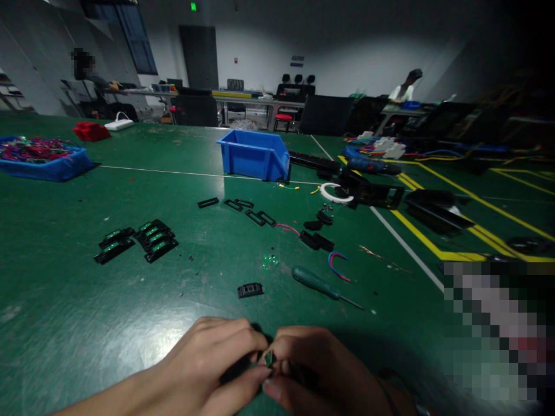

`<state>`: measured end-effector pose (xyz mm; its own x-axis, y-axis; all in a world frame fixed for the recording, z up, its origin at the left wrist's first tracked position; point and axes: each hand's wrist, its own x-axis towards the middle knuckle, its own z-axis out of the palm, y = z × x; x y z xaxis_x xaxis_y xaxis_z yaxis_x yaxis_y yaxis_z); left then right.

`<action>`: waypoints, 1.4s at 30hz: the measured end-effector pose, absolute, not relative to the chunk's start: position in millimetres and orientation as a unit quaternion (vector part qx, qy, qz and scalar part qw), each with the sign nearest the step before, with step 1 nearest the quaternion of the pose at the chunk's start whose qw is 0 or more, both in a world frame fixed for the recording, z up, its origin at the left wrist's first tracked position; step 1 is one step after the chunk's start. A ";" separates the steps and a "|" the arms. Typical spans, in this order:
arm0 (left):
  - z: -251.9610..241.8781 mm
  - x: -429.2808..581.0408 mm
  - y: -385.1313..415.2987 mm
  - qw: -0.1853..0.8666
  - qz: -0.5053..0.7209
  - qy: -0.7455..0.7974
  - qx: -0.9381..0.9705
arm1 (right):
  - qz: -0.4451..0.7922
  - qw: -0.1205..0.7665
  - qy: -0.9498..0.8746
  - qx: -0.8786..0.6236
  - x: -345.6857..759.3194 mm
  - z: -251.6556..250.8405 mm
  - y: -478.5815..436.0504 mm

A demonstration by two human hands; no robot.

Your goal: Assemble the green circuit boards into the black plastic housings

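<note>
My left hand [217, 358] and my right hand [321, 361] meet at the bottom middle, fingers pinched together. Between the fingertips a small green circuit board piece [269, 359] shows; both hands seem to grip it, and the fingers hide the rest. Just beyond them lies a black plastic housing [250, 290]. A green-handled screwdriver [315, 282] lies to its right, with a small heap of green circuit boards [270, 263] behind. At the left, several black housings [156, 238] carry green boards.
Black rectangular frames [255, 217] lie mid-table before a blue bin [251, 156]. Blue and red wires [336, 267] and black plastic parts [316, 240] are at right. A blue tray [47, 166] of wired parts stands at far left. Two people sit in the background.
</note>
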<state>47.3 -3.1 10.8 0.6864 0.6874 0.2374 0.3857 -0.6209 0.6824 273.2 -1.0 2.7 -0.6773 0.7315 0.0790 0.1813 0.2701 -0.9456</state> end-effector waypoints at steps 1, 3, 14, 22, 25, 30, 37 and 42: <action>10.6 47.6 -3.2 0.306 0.249 0.310 0.865 | 0.519 0.261 -0.756 -0.302 273.2 2.2 -0.8; 9.9 47.7 -3.6 0.306 0.253 0.311 0.863 | 0.516 0.262 -0.760 -0.295 273.4 0.8 0.0; 7.0 47.2 -5.1 0.268 0.318 0.300 0.859 | 0.493 0.255 -0.772 -0.311 275.4 0.2 3.6; -8.2 45.4 -4.3 0.269 0.338 0.364 0.825 | 0.455 0.285 -0.785 -0.311 277.6 0.1 3.9; -9.1 45.6 -4.7 0.279 0.328 0.373 0.822 | 0.454 0.303 -0.779 -0.311 276.9 -1.3 2.9; -7.3 45.1 -4.3 0.299 0.314 0.375 0.820 | 0.468 0.316 -0.768 -0.303 275.8 -1.3 1.3; -4.9 46.0 -2.4 0.309 0.317 0.353 0.824 | 0.475 0.279 -0.770 -0.320 277.6 4.8 3.2; 0.1 45.8 -0.8 0.306 0.324 0.321 0.836 | 0.476 0.334 -0.733 -0.353 280.4 -6.9 -6.1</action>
